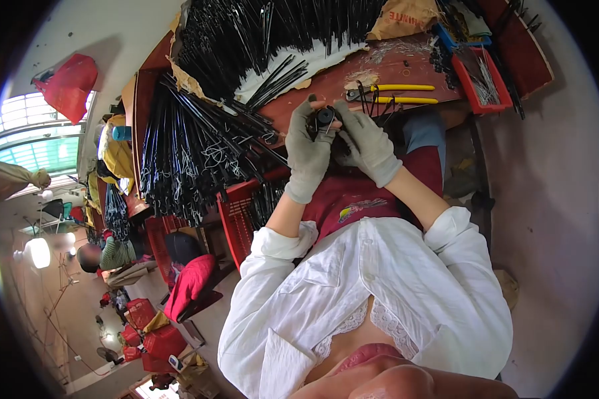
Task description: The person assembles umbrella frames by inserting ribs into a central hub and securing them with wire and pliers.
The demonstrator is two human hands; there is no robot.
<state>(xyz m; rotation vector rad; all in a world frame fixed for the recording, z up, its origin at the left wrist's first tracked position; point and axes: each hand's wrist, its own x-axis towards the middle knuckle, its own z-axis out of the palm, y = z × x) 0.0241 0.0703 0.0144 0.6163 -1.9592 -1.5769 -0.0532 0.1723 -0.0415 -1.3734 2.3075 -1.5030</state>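
My left hand (pixel 306 149), in a grey-white work glove, is closed around a small black round part (pixel 325 118) with a hole in its middle. A thin pale metal pin or wire shows beside that part, near the fingertips. Gloved the same way, my right hand (pixel 367 141) presses in from the other side with its fingers curled on the same dark piece. The gloves hide most of it, so its full shape cannot be made out. Just beyond my right hand lie pliers (pixel 396 94) with yellow handles, partly behind some thin black pieces.
Thin black rods, like umbrella ribs (pixel 199 149), are heaped on the red table (pixel 399 63), many with wire ends. A red bin (pixel 482 80) of metal wires stands right, beside a blue tray (pixel 462 36). A red crate (pixel 236 223) is lower left. Another person (pixel 116 254) sits farther left.
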